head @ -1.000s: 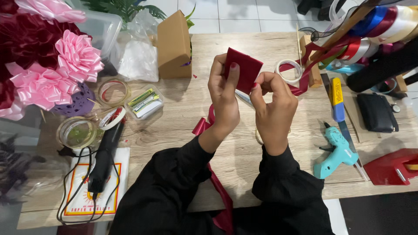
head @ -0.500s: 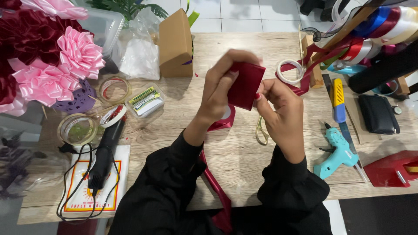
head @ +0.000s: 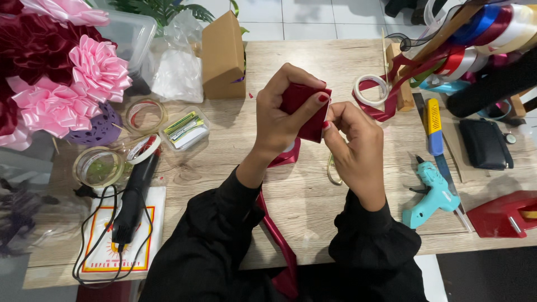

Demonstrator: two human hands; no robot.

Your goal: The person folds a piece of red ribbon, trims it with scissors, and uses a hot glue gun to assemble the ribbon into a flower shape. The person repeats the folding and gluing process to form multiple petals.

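Both hands are raised over the middle of the wooden table [head: 291, 50], working one folded piece of dark red ribbon [head: 299, 103]. My left hand [head: 279, 120] wraps around the fold from the left, thumb pressed on its front. From the right, my right hand [head: 355, 148] pinches the lower right edge of the same piece. A long tail of the red ribbon [head: 277, 229] trails down from under the hands toward my lap. Black sleeves cover both arms.
Pink and dark red ribbon flowers [head: 92, 70] crowd the left. Tape rolls [head: 145, 114], a black tool with cord [head: 134, 196], a cardboard box [head: 224, 53], a teal glue gun [head: 433, 193], a yellow-blue cutter [head: 434, 126], a black pouch [head: 485, 142] and ribbon spools [head: 492, 28] lie around.
My left hand rolled over the ribbon piece, folding it tighter, and both hands shifted slightly right. My right hand moved from beside the piece to pinching its lower edge.
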